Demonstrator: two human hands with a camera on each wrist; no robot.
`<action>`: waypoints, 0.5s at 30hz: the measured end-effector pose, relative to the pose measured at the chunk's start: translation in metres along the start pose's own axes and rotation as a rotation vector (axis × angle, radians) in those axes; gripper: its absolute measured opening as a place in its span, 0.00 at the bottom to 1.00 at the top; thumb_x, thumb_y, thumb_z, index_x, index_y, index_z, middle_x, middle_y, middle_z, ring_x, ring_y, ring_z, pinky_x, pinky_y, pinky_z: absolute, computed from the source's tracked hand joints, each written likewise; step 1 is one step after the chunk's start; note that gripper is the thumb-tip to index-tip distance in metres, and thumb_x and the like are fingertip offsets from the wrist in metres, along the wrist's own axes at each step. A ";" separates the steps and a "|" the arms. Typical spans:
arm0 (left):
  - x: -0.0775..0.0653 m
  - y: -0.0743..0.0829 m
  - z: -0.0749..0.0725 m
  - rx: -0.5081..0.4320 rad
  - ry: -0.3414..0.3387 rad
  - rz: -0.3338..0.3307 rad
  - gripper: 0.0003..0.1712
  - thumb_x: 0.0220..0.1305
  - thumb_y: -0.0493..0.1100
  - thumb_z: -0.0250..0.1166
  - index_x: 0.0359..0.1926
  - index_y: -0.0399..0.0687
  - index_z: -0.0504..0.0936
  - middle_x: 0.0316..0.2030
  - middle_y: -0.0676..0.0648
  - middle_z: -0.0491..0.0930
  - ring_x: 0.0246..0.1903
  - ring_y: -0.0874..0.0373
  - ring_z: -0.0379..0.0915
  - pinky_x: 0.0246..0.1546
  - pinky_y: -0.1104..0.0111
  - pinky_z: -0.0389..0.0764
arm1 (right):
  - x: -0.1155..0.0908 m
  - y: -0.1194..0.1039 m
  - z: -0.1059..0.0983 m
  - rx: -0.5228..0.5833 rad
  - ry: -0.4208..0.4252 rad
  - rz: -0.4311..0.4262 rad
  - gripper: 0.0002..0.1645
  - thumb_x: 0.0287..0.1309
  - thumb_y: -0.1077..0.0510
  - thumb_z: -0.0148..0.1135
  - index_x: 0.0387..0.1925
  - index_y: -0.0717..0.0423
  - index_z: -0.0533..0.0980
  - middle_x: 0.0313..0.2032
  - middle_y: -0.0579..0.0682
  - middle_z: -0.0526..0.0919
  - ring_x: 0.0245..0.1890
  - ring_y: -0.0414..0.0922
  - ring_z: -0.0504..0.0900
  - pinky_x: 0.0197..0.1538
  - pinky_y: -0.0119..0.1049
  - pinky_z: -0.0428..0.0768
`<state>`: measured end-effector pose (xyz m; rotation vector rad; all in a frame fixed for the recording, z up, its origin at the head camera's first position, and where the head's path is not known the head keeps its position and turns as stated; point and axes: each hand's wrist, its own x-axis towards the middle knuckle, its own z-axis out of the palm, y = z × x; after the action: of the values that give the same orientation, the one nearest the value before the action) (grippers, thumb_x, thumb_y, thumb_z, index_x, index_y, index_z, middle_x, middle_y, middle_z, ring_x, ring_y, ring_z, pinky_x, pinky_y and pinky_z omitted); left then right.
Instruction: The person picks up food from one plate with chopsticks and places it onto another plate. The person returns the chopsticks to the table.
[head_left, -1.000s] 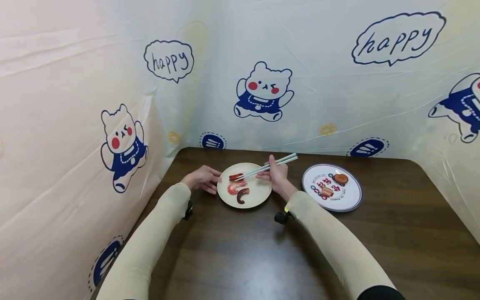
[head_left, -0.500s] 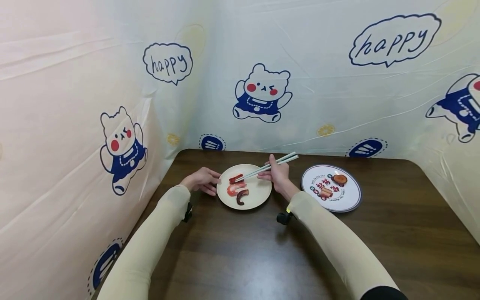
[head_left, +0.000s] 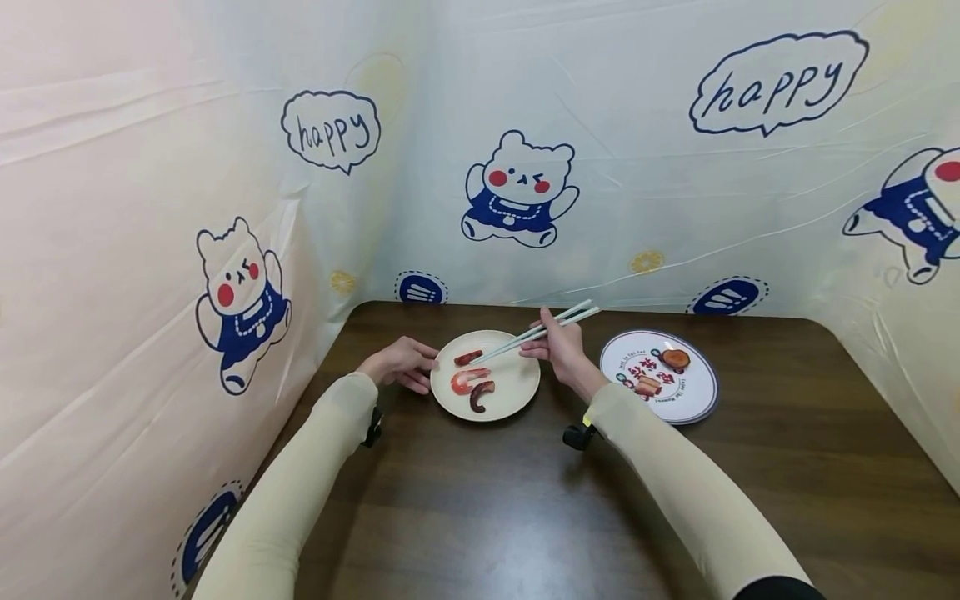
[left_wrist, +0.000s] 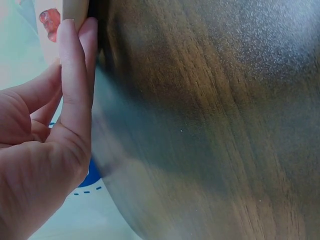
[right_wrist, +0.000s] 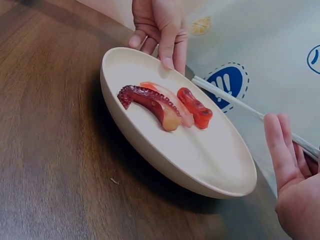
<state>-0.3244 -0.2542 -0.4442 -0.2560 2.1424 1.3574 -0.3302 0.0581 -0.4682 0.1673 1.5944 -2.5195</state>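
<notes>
On the cream plate point(head_left: 519, 379) lie a dark red octopus tentacle point(right_wrist: 150, 103), a pink-orange shrimp point(head_left: 465, 382) and a short glossy red strip of food point(right_wrist: 194, 108). My left hand point(head_left: 401, 365) grips the plate's left rim, its thumb on the edge and its other fingers under the side. At the plate's right, my right hand point(head_left: 564, 346) holds a pair of pale chopsticks point(head_left: 585, 315). Their tips are over the plate, just right of the red strip, and look apart from it. In the right wrist view the hand partly hides the chopsticks.
A round white plate point(head_left: 697, 396) with printed food pictures and red lettering stands right of my right hand; a second rim shows beneath it. The brown wooden table point(head_left: 465, 500) ends at a pale curtain point(head_left: 637, 183) behind and on the left.
The chopstick tips, at the red strip before, now show a little off it, spread slightly. My right hand has shifted slightly right. My left hand keeps its grip on the plate.
</notes>
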 end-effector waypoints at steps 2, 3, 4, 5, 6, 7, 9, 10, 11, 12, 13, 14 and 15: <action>0.000 -0.001 0.000 -0.001 -0.002 0.001 0.27 0.78 0.36 0.62 0.74 0.37 0.72 0.44 0.36 0.84 0.26 0.54 0.85 0.36 0.59 0.92 | -0.001 -0.001 -0.002 -0.008 -0.007 0.001 0.25 0.83 0.48 0.52 0.48 0.72 0.73 0.26 0.59 0.87 0.21 0.46 0.88 0.33 0.42 0.92; 0.000 -0.001 0.000 -0.001 -0.004 0.003 0.27 0.78 0.36 0.62 0.74 0.37 0.72 0.44 0.36 0.84 0.26 0.54 0.84 0.36 0.59 0.92 | -0.001 -0.002 -0.003 -0.010 -0.009 0.002 0.25 0.83 0.48 0.52 0.47 0.71 0.73 0.26 0.59 0.87 0.21 0.46 0.88 0.32 0.42 0.92; 0.000 -0.001 0.001 -0.004 -0.005 0.003 0.27 0.78 0.36 0.62 0.74 0.37 0.72 0.44 0.36 0.84 0.26 0.54 0.84 0.36 0.59 0.92 | -0.002 -0.003 -0.004 -0.013 -0.011 0.004 0.25 0.83 0.48 0.52 0.48 0.71 0.74 0.26 0.59 0.87 0.21 0.46 0.88 0.32 0.42 0.92; 0.000 -0.002 0.001 -0.005 -0.006 0.004 0.27 0.78 0.36 0.62 0.74 0.38 0.72 0.44 0.36 0.84 0.26 0.54 0.84 0.36 0.59 0.92 | -0.002 -0.004 -0.005 -0.016 -0.014 0.005 0.25 0.83 0.48 0.52 0.48 0.72 0.74 0.26 0.59 0.87 0.21 0.47 0.88 0.32 0.42 0.92; 0.000 -0.002 0.001 -0.006 -0.006 0.003 0.27 0.78 0.36 0.62 0.74 0.38 0.72 0.44 0.36 0.84 0.26 0.54 0.84 0.36 0.59 0.92 | -0.003 -0.005 -0.007 -0.019 -0.018 0.006 0.25 0.83 0.48 0.52 0.48 0.72 0.74 0.26 0.59 0.87 0.21 0.47 0.88 0.32 0.42 0.92; 0.000 -0.002 0.001 -0.005 -0.007 0.003 0.27 0.78 0.36 0.62 0.74 0.38 0.72 0.44 0.36 0.84 0.26 0.54 0.84 0.36 0.59 0.92 | -0.003 -0.006 -0.008 -0.021 -0.021 0.006 0.26 0.83 0.48 0.52 0.49 0.72 0.74 0.26 0.58 0.87 0.21 0.47 0.88 0.32 0.42 0.92; 0.000 -0.002 0.001 -0.003 -0.008 0.003 0.28 0.78 0.36 0.62 0.75 0.38 0.72 0.44 0.36 0.84 0.26 0.54 0.84 0.37 0.59 0.92 | -0.003 -0.009 -0.011 -0.026 -0.032 0.005 0.26 0.83 0.48 0.52 0.49 0.73 0.74 0.26 0.58 0.87 0.20 0.47 0.88 0.32 0.43 0.92; 0.000 -0.002 0.001 -0.001 -0.007 0.002 0.28 0.78 0.36 0.62 0.75 0.38 0.72 0.44 0.36 0.84 0.26 0.54 0.84 0.37 0.59 0.92 | -0.004 -0.010 -0.013 -0.032 -0.037 0.003 0.26 0.83 0.48 0.52 0.49 0.73 0.74 0.26 0.58 0.87 0.20 0.47 0.88 0.32 0.43 0.92; 0.000 -0.002 0.001 -0.002 -0.006 0.001 0.28 0.78 0.36 0.62 0.75 0.39 0.72 0.44 0.36 0.84 0.26 0.54 0.84 0.37 0.59 0.92 | -0.004 -0.012 -0.014 -0.041 -0.041 0.000 0.26 0.83 0.48 0.52 0.50 0.73 0.74 0.26 0.58 0.87 0.20 0.47 0.88 0.32 0.43 0.92; 0.001 -0.002 0.001 0.001 -0.007 0.005 0.28 0.78 0.36 0.62 0.75 0.38 0.72 0.44 0.36 0.84 0.26 0.54 0.84 0.37 0.59 0.92 | -0.005 -0.014 -0.016 -0.050 -0.046 -0.006 0.26 0.83 0.48 0.52 0.50 0.73 0.73 0.26 0.58 0.87 0.21 0.47 0.88 0.32 0.42 0.92; 0.001 -0.003 0.000 0.001 -0.007 0.007 0.28 0.78 0.36 0.62 0.75 0.38 0.72 0.43 0.37 0.84 0.26 0.54 0.84 0.37 0.59 0.92 | -0.005 -0.016 -0.018 -0.060 -0.051 -0.011 0.26 0.83 0.48 0.52 0.50 0.73 0.73 0.26 0.57 0.87 0.21 0.47 0.88 0.33 0.42 0.92; 0.002 -0.003 0.000 -0.002 -0.008 0.008 0.28 0.78 0.36 0.62 0.74 0.38 0.72 0.43 0.37 0.84 0.26 0.54 0.84 0.37 0.59 0.92 | -0.006 -0.018 -0.019 -0.071 -0.056 -0.015 0.26 0.83 0.48 0.52 0.50 0.73 0.73 0.26 0.57 0.87 0.21 0.46 0.88 0.33 0.42 0.92; 0.002 -0.003 -0.001 -0.005 -0.008 0.009 0.28 0.78 0.36 0.62 0.74 0.38 0.72 0.42 0.37 0.84 0.26 0.54 0.84 0.37 0.59 0.92 | -0.006 -0.020 -0.020 -0.079 -0.060 -0.020 0.27 0.83 0.48 0.52 0.51 0.73 0.73 0.26 0.56 0.87 0.21 0.46 0.88 0.33 0.42 0.92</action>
<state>-0.3249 -0.2560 -0.4477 -0.2422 2.1362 1.3664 -0.3279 0.0855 -0.4576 0.0664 1.6770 -2.4467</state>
